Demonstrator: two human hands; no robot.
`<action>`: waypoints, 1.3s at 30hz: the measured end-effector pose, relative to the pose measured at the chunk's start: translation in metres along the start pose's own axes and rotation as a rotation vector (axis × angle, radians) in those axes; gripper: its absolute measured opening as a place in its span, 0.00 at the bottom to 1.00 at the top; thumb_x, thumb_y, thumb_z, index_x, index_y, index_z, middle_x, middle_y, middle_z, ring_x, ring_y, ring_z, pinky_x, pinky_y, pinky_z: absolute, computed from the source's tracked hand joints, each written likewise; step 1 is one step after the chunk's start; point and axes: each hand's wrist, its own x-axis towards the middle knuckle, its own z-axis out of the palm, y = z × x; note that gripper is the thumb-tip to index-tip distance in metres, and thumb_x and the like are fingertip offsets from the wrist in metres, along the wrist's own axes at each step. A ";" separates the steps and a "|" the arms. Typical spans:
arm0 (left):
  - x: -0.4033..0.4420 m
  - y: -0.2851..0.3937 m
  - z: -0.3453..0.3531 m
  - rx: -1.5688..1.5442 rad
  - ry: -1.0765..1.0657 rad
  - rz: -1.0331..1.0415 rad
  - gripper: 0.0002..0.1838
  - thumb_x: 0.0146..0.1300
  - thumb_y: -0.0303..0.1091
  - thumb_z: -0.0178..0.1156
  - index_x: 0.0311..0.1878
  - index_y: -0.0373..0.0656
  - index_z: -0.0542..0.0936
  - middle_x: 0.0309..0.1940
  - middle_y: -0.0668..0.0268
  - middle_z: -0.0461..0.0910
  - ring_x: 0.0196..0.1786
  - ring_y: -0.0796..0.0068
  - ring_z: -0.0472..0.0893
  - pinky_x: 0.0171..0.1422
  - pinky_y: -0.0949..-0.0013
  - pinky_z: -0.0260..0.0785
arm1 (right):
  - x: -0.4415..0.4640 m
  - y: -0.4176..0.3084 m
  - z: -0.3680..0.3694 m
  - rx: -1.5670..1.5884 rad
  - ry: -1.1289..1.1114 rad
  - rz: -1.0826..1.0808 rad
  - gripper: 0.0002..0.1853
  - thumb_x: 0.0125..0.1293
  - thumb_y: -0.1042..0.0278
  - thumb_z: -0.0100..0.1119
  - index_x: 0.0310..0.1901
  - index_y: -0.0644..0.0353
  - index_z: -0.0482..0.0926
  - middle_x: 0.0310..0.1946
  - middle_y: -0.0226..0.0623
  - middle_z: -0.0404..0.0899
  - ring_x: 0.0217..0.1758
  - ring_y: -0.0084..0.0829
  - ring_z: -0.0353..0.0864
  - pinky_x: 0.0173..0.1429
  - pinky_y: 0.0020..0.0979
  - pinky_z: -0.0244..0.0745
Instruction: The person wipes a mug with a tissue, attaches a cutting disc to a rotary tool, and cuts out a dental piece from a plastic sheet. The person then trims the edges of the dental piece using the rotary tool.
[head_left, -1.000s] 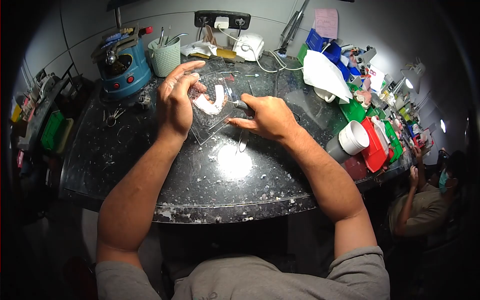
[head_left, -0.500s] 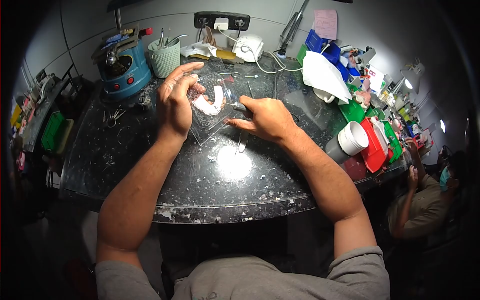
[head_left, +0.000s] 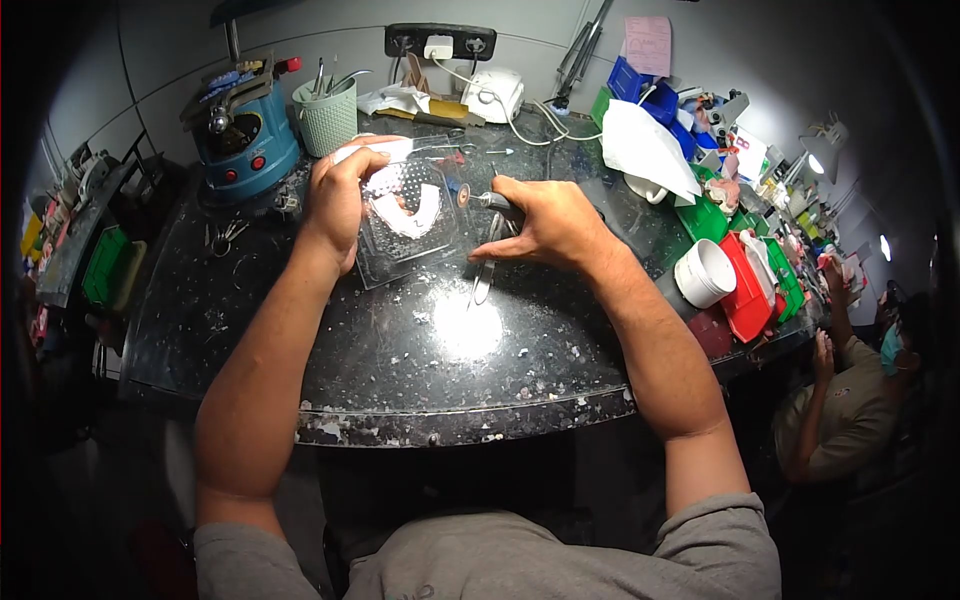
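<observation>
Sheet (head_left: 392,262), clear plastic, above middle of dark surface (head_left: 400,375), between both hands. White arch-shaped piece (head_left: 405,222) lies within sheet outline, open side toward back edge of surface.

Left hand (head_left: 335,205) clamped on sheet at its left side, fingers curled over upper-left corner. Right hand (head_left: 560,228) closed around dark rotary tool (head_left: 500,204); small round disc (head_left: 463,196) on tip points left, just beside sheet's right edge. Contact unclear. Lower finger extended, apart from sheet. Metal tool (head_left: 483,285) on surface below right hand.

Containers: pale green woven cup (head_left: 328,128) near back-left corner, upright, several metal-looking tools (head_left: 341,82) sticking out of top; rest of contents hidden. Blue machine (head_left: 245,165) beside it, to the left. White tub (head_left: 706,274) toward right edge, tilted, contents cannot be told. Red bin (head_left: 746,305) just beside tub, whitish item (head_left: 760,262) in it; green bin (head_left: 790,288) right after. Blue bins (head_left: 628,80) at back right, mixed small items nearby. White mug (head_left: 646,189) partly under white paper (head_left: 652,150), contents hidden.
</observation>
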 end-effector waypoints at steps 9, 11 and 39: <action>-0.004 0.015 0.000 0.114 -0.125 -0.063 0.20 0.62 0.29 0.52 0.55 0.30 0.80 0.39 0.60 0.83 0.32 0.80 0.80 0.33 0.74 0.78 | 0.000 -0.007 -0.006 0.009 -0.128 -0.038 0.39 0.46 0.27 0.75 0.39 0.56 0.72 0.28 0.41 0.82 0.36 0.49 0.85 0.39 0.45 0.79; -0.001 0.012 -0.001 0.147 -0.138 -0.054 0.20 0.62 0.29 0.52 0.53 0.31 0.81 0.38 0.61 0.83 0.31 0.81 0.79 0.33 0.75 0.77 | 0.001 -0.008 -0.004 -0.008 -0.132 -0.046 0.39 0.46 0.27 0.74 0.40 0.56 0.72 0.29 0.41 0.83 0.37 0.49 0.85 0.39 0.45 0.79; -0.004 0.011 0.004 0.310 -0.091 0.031 0.18 0.62 0.32 0.52 0.50 0.35 0.85 0.27 0.70 0.76 0.28 0.84 0.74 0.32 0.77 0.74 | 0.001 -0.008 0.006 -0.001 -0.128 -0.023 0.39 0.47 0.28 0.75 0.41 0.57 0.71 0.30 0.45 0.83 0.38 0.51 0.86 0.41 0.47 0.80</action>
